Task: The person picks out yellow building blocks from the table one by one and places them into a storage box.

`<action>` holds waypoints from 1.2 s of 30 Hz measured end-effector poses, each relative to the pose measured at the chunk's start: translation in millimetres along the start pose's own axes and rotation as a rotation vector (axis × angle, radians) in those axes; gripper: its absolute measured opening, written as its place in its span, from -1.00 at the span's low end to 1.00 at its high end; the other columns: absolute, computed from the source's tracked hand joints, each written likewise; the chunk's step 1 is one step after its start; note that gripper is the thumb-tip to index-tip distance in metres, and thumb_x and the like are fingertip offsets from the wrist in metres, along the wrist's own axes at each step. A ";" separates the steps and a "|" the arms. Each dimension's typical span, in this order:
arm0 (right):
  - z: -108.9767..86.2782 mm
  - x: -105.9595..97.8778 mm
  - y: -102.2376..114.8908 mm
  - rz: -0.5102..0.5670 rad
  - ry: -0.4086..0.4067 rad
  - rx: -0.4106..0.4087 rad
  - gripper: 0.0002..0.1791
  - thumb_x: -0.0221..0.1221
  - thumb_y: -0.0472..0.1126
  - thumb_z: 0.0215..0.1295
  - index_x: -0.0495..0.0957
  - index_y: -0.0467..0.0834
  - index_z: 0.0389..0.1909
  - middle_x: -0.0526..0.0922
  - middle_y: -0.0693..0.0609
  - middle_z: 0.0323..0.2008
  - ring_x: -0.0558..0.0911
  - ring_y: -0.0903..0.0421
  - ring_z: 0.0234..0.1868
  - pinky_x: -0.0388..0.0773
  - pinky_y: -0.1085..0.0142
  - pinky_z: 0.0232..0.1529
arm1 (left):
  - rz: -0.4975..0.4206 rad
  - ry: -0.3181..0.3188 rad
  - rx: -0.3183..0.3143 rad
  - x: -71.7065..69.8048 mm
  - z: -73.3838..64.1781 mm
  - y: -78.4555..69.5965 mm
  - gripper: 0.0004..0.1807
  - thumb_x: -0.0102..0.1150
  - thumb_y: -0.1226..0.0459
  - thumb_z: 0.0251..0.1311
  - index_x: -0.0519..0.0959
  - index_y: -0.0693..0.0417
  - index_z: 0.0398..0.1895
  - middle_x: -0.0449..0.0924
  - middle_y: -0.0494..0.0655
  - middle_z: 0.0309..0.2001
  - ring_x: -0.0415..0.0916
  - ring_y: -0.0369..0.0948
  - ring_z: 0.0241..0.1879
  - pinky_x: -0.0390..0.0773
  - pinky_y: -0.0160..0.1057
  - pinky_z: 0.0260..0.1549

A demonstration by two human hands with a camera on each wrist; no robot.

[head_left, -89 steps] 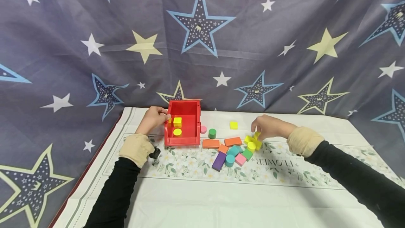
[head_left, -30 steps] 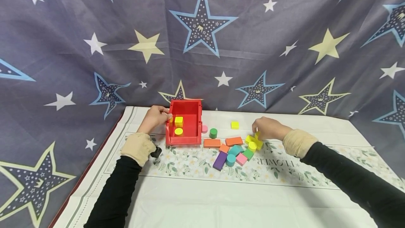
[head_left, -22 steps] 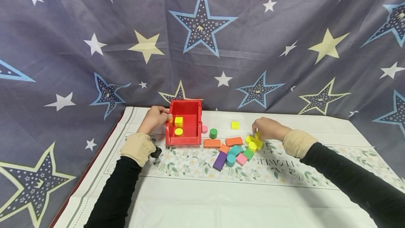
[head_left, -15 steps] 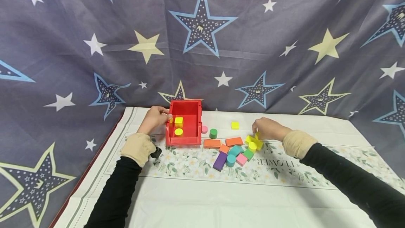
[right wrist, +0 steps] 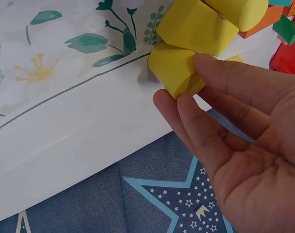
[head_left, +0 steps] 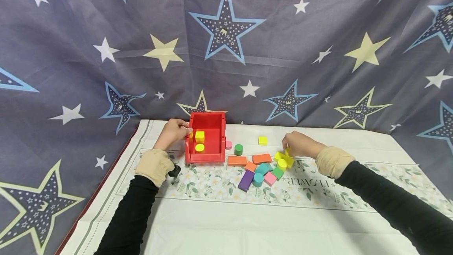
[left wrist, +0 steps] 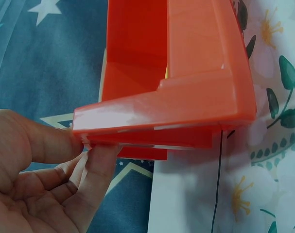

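- Far left: left hand (head_left: 172, 133) pinches the left wall of the red box (head_left: 204, 157), thumb one side, fingers the other. Narrow grip, probably to steady the box on the tablecloth (head_left: 212, 225).
- Inside box: yellow cube (head_left: 199, 137) and yellow disc (head_left: 199, 148) toward the left side. Yellow sliver (head_left: 191, 134) by the fingertips; cannot tell if a separate piece.
- Right of box: pink disc (head_left: 228, 145) just beside the wall, green cylinder (head_left: 238, 149), long orange block (head_left: 237, 161).
- Middle heap: purple block (head_left: 245, 180), small orange block (head_left: 251, 166), teal cylinder (head_left: 258, 180), second long orange block (head_left: 262, 158), teal block (head_left: 263, 168), pink block (head_left: 270, 178), green block (head_left: 277, 173). Close-packed between the hands, perhaps for easy reach. Lone yellow block (head_left: 262, 140) lies apart, behind.
- Far right: right hand (head_left: 302, 143) holds a yellow piece (right wrist: 174, 68) between thumb and fingertips, likely because it is small. Piece is against the larger yellow block (right wrist: 200, 24); yellow cylinder (right wrist: 244, 12) next to that.
- Counts: box, one; yellow inside, two clear; purple, one; orange, three; teal, two; pink, two; green, two; yellow outside, at least four, overlap hiding the rest.
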State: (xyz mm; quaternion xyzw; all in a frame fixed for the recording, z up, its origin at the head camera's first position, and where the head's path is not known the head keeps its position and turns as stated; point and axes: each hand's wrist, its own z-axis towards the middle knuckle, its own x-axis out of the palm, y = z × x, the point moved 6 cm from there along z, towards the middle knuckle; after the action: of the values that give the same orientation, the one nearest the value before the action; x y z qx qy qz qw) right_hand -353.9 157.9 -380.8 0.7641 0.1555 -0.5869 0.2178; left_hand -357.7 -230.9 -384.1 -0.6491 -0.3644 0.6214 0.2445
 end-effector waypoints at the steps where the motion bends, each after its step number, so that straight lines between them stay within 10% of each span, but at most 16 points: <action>1: 0.4 0.1 0.0 0.000 0.001 0.002 -0.71 0.32 -0.55 -0.03 0.75 -0.28 -0.24 0.77 -0.13 -0.25 0.71 -0.06 -0.18 0.68 0.06 -0.03 | 0.001 -0.001 0.002 -0.2 -0.1 -0.2 -0.68 0.20 0.26 0.38 0.61 0.34 0.06 0.62 0.22 -0.02 0.60 -0.11 -0.22 0.65 -0.15 -0.10; 36: 1.6 -40.1 14.3 -0.037 -0.077 -0.064 -0.78 0.33 -0.51 -0.03 0.74 -0.31 -0.30 0.78 -0.17 -0.27 0.73 -0.10 -0.25 0.71 0.07 -0.16 | -0.018 0.017 -0.008 0.2 1.8 0.1 -0.65 0.21 0.27 0.39 0.59 0.36 0.10 0.63 0.22 -0.05 0.62 -0.12 -0.24 0.66 0.00 0.03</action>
State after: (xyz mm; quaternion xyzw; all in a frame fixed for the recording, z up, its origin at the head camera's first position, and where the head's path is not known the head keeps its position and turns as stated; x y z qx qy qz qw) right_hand -358.7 145.6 -340.3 0.7307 0.1798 -0.6145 0.2370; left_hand -359.5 -231.1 -384.5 -0.6521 -0.3706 0.6120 0.2507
